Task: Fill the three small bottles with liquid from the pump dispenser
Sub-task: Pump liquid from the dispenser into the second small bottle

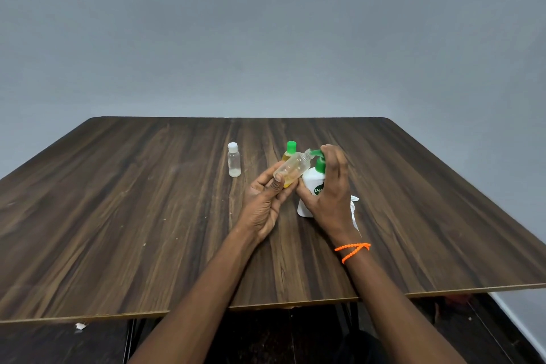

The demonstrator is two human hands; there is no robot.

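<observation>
My left hand (267, 201) holds a small clear uncapped bottle (292, 168) tilted, its mouth up against the green pump spout (316, 153). A little yellow liquid sits at the bottle's lower end. My right hand (331, 186) wraps around the white pump dispenser (310, 183), with fingers on top of the green pump head. A second small bottle with a green cap (290, 151) and yellow liquid stands just behind the held one. A third small clear bottle with a white cap (234, 159) stands upright to the left, apart from both hands.
Everything stands on a dark wooden table (147, 216) against a grey wall. A white piece of paper or cloth (354, 210) lies beside the dispenser, partly hidden by my right wrist. A dark floor shows below the table's near edge.
</observation>
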